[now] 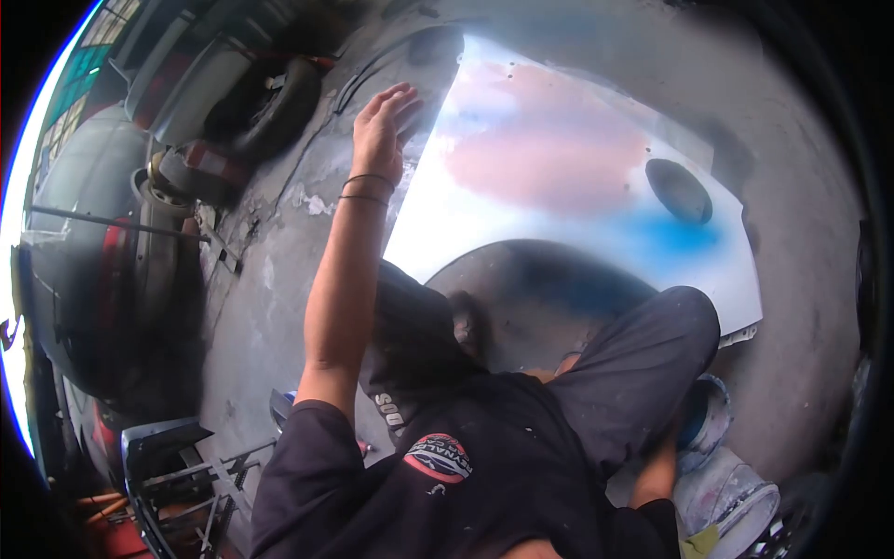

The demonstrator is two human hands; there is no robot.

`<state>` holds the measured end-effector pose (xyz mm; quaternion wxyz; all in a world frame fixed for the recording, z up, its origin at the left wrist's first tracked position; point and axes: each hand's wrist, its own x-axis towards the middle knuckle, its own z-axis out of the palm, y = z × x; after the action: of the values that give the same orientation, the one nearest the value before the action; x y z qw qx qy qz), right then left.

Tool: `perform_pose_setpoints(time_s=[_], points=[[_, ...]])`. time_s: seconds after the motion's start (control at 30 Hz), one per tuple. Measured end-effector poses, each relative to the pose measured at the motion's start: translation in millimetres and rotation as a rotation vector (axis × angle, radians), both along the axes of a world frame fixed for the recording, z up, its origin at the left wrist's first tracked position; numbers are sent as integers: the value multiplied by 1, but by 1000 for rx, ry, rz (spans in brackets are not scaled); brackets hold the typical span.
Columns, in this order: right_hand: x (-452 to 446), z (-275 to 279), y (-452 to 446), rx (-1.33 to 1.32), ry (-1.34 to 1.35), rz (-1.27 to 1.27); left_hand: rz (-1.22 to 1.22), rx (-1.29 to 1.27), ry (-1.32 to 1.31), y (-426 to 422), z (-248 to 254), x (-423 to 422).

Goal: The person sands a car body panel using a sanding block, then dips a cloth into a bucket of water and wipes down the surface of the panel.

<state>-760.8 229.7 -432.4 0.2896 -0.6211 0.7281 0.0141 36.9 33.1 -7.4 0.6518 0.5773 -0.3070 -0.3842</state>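
Note:
My left hand (pixel 380 130) is raised at the left edge of a white car body panel (pixel 419 224), its fingers extended and slightly curved, with nothing in it. Two thin dark bands circle that wrist. The panel has pinkish and blue patches, a round hole at its right and a large wheel arch in front of my legs. At the lower right, my right forearm (pixel 657 477) reaches down beside my knee. The hand at its end is hidden behind my leg, near a dark blue and white container (pixel 715 419).
Car bumpers (pixel 196 93), a tire (pixel 279 110) and other parts are piled along the left. A metal rack (pixel 219 475) stands at the lower left. A whitish bucket (pixel 731 503) is at the lower right. Grey concrete floor (pixel 270 270) surrounds the panel.

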Motion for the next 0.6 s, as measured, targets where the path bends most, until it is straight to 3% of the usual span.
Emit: perform_pose_setpoints(time_s=[0.1, 0.23, 0.27, 0.33, 0.37, 0.4, 0.47, 0.5, 0.57, 0.6], points=[[-41, -6, 16, 73, 145, 104, -23, 262, -361, 1, -18, 29], [-78, 21, 13, 171, 400, 232, -146, 504, -553, -10, -85, 93], [-60, 76, 5, 164, 429, 237, -141, 496, -524, -13, -110, 103], [23, 223, -31, 208, 515, 4, -63, 685, -697, -8, -153, 114], [53, 283, -45, 198, 545, -91, -82, 767, -848, -1, -172, 110], [69, 327, -61, 135, 471, -75, -223, 847, -838, 7, -181, 107], [87, 379, -95, -30, 251, -15, -495, 1001, -754, 17, -174, 93], [97, 396, -117, -134, 100, 29, -490, 993, -727, 22, -191, 87], [176, 440, -161, -257, 80, 205, -186, 928, -741, 27, -226, 76], [217, 448, -181, -306, 48, 320, -175, 925, -723, 31, -221, 65]])
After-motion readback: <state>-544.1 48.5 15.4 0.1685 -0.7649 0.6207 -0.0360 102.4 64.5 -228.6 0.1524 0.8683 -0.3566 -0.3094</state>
